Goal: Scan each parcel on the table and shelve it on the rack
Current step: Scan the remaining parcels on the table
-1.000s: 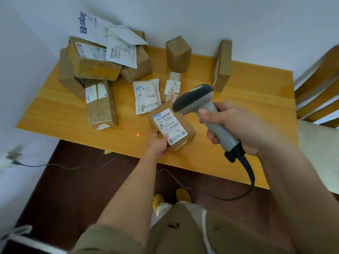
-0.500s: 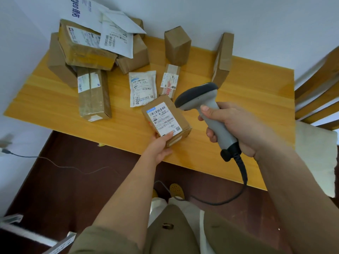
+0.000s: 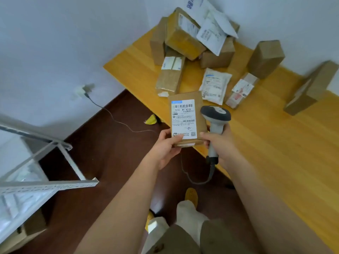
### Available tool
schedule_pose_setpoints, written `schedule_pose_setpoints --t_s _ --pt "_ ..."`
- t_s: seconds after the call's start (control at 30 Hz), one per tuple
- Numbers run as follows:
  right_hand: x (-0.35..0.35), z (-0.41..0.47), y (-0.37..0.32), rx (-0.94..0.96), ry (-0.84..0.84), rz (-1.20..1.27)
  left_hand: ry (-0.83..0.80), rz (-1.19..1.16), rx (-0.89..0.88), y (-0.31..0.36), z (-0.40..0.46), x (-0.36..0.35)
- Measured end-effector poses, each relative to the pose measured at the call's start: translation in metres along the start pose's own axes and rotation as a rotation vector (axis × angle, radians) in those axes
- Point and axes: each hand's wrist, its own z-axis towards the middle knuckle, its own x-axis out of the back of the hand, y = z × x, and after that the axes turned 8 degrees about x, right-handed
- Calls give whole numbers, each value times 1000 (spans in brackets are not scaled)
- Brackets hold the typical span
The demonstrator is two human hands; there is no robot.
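Small brown cardboard parcel (image 3: 187,118), label up, lifted off the yellow wooden table (image 3: 275,143). Left hand (image 3: 166,147) grips it; right hand (image 3: 218,143) clasps the grey scanner (image 3: 215,121) and steadies it. Scanning apparently done; next, carry to the white metal rack (image 3: 45,184).

A yellow wooden table (image 3: 275,143) stands in the corner against white walls. On it lie a heap of cardboard boxes (image 3: 185,39) topped by white mailers (image 3: 211,32), a long taped box (image 3: 170,76), a white pouch (image 3: 215,85), and three more small boxes (image 3: 266,58) apart.
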Motion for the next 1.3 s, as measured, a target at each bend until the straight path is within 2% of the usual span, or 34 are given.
schedule_pose_setpoints --t_s 0.07,0.23,0.43,0.57,0.73,0.93,1.3 --pt "-34 -14 -6 77 -69 -30 18 -10 -73 10 -30 31" --pt "-123 -75 -19 234 -228 -106 -7 -202 -282 21 -119 115" --pt "-245 -194 -5 326 -430 -9 3 -531 -540 -13 -242 256" --pt "-335 -290 37 297 -585 36 143 -658 -620 -66 -335 358" --pt "-445 -419 92 207 -855 -90 415 -821 -717 -140 -458 483" --pt "-546 -529 131 218 -1108 -202 557 -1038 -870 -217 -547 580" --pt "-743 -671 183 240 -1469 -224 818 -1285 -1002 -265 -667 749"
